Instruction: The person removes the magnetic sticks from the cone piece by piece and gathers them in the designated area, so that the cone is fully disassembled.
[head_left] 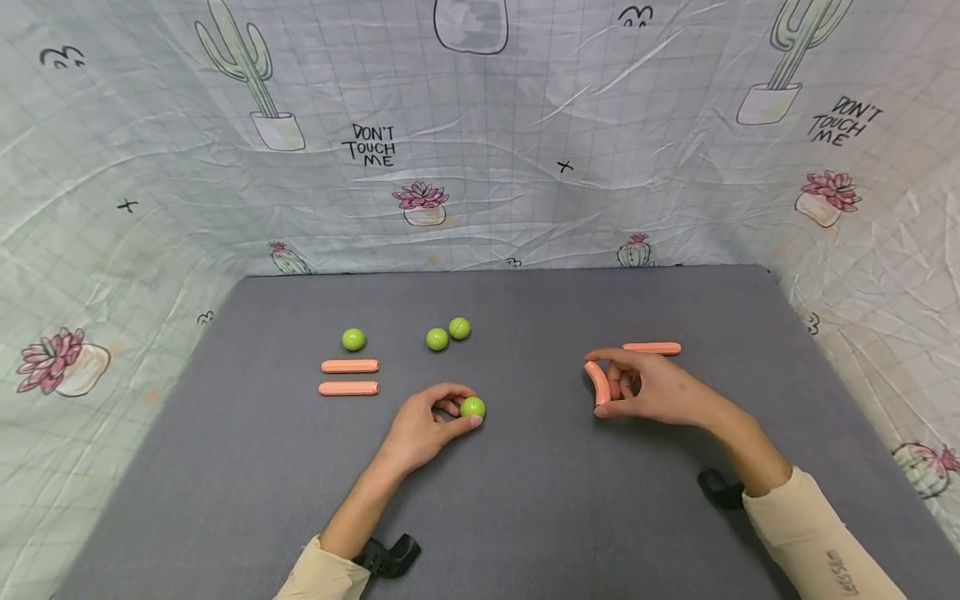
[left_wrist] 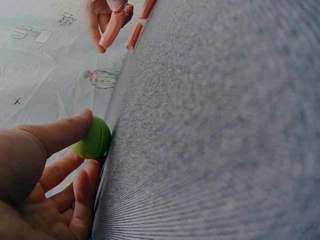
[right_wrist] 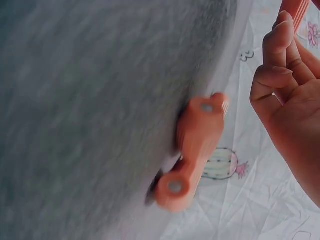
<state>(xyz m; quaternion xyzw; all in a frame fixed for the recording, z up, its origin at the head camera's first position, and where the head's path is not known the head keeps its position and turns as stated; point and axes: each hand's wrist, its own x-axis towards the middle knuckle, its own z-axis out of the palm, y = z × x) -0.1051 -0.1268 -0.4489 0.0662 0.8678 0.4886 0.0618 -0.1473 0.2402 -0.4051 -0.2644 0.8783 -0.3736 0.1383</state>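
Observation:
My left hand (head_left: 422,427) pinches a small green ball (head_left: 472,407) between thumb and fingers, low over the grey tabletop; a seam shows on the ball (left_wrist: 95,139) in the left wrist view. Further right, my right hand (head_left: 654,388) holds a curved orange sausage-shaped stick (head_left: 598,384) by its ends, between thumb and fingertip. Just behind that hand lies a straight orange stick (head_left: 652,348). The right wrist view has two orange sticks lying on the table, the nearer stick (right_wrist: 175,192) with a grey spot on its end; the held stick (right_wrist: 295,12) is partly cut off there.
At the left, two orange sticks, a back stick (head_left: 350,366) and a front stick (head_left: 348,388), lie parallel below a green ball (head_left: 353,339). Two more green balls (head_left: 437,339) sit close together at the back middle. A patterned cloth (head_left: 480,167) hangs behind the grey table (head_left: 540,517).

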